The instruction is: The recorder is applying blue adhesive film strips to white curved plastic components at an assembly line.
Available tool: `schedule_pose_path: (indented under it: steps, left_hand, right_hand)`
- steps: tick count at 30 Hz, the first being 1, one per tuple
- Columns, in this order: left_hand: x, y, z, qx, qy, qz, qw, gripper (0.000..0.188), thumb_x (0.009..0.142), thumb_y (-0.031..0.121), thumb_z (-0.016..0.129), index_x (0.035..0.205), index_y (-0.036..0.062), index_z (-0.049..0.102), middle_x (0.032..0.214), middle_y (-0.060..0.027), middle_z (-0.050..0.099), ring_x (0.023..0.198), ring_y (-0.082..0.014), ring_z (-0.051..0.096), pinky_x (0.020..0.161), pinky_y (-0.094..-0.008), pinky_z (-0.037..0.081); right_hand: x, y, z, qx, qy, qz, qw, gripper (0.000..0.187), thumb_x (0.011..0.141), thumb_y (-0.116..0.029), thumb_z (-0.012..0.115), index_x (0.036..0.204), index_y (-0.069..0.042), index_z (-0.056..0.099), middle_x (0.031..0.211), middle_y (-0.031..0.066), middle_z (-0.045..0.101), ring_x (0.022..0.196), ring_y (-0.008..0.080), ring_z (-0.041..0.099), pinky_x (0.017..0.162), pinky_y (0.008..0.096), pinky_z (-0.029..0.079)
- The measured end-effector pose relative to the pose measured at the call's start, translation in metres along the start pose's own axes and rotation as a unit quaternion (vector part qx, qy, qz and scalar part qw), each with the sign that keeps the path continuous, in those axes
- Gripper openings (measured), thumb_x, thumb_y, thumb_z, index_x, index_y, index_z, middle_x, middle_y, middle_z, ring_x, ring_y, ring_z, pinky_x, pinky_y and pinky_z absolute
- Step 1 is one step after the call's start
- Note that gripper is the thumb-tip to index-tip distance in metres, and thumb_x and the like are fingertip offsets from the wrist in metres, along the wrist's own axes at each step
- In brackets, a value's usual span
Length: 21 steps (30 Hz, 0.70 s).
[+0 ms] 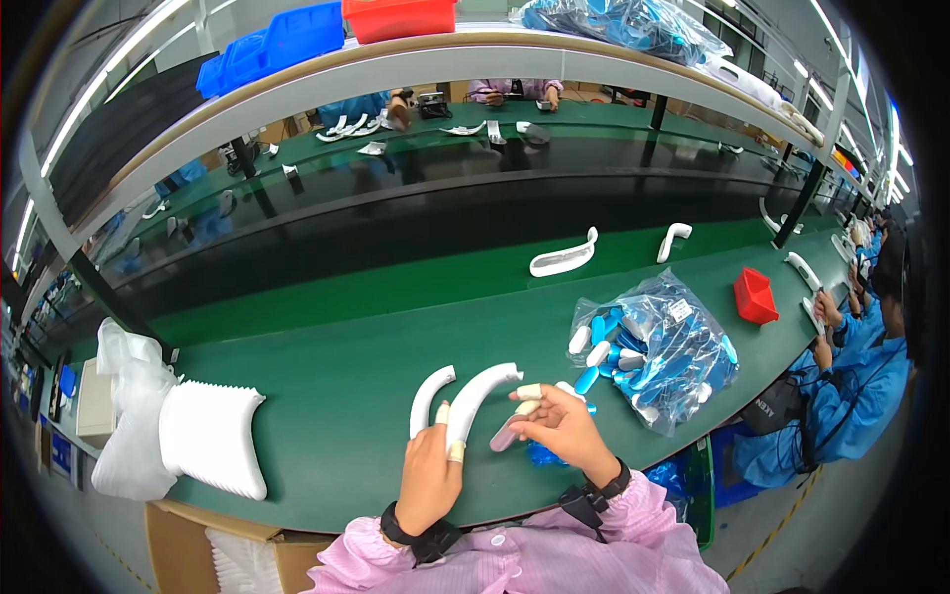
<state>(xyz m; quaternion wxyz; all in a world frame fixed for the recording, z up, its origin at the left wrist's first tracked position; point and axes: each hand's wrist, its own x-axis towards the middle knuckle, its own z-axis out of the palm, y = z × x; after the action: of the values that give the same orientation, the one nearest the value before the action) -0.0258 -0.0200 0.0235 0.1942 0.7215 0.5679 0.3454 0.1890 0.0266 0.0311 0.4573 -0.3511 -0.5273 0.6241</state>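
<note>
The left hand [430, 480] grips a curved white plastic shell [477, 393], fingers closed round its lower end, just above the near edge of the green tabletop [336, 376]. A second curved white shell [429, 398] lies just beside it on the left. The right hand [564, 424] pinches a small pale oblong insert [507, 434], fingers closed on it, its tip near the held shell. To the right, a clear plastic bag [661, 348] holds many blue and white small parts. Beyond sit a small red bin [755, 296] and two more white shells [564, 259]. A stack of white ribbed trays [213, 434] rests at left.
</note>
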Motion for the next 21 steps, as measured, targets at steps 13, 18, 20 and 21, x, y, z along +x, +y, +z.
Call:
schedule_pose_path:
  steps: [13,18,20,21]
  left_hand:
    - [-0.001,0.001,0.005,-0.603,-0.106,-0.128,0.78,0.069,0.095,0.016,0.051,0.152,-0.0023,0.016,0.146,-0.0132,0.038,0.133,-0.0187,0.04,0.109,-0.0289,0.032]
    - [0.001,0.004,0.006,-0.522,-0.143,-0.113,0.833,0.08,0.09,0.011,0.06,0.152,-0.0024,0.012,0.147,-0.0128,0.036,0.133,-0.0189,0.039,0.108,-0.0294,0.032]
    - [0.0,0.006,0.006,-0.506,-0.154,-0.119,0.84,0.079,0.089,0.007,0.061,0.152,-0.0024,0.013,0.146,-0.0127,0.036,0.133,-0.0188,0.039,0.108,-0.0296,0.033]
    - [0.0,0.006,0.007,-0.52,-0.144,-0.128,0.832,0.078,0.09,0.007,0.06,0.151,-0.0023,0.014,0.146,-0.0126,0.036,0.133,-0.0185,0.039,0.107,-0.0296,0.033]
  right_hand:
    - [0.009,0.001,0.037,-0.212,0.027,-0.167,0.962,0.015,0.083,-0.006,0.072,0.093,0.004,0.065,0.076,0.0071,0.059,0.065,0.0114,0.057,0.057,0.0265,0.046]
    - [0.009,0.011,0.038,-0.302,0.064,-0.276,0.91,0.016,0.079,-0.005,0.073,0.091,0.001,0.065,0.075,0.0094,0.058,0.066,0.0201,0.055,0.057,0.0318,0.045]
    - [0.012,0.008,0.038,-0.328,0.069,-0.305,0.891,0.016,0.077,-0.005,0.074,0.089,0.0,0.064,0.075,0.0097,0.058,0.067,0.0224,0.055,0.057,0.0336,0.045]
    - [0.014,0.008,0.038,-0.341,0.072,-0.32,0.881,0.016,0.076,-0.005,0.074,0.088,-0.001,0.064,0.075,0.0098,0.058,0.067,0.0236,0.055,0.057,0.0345,0.044]
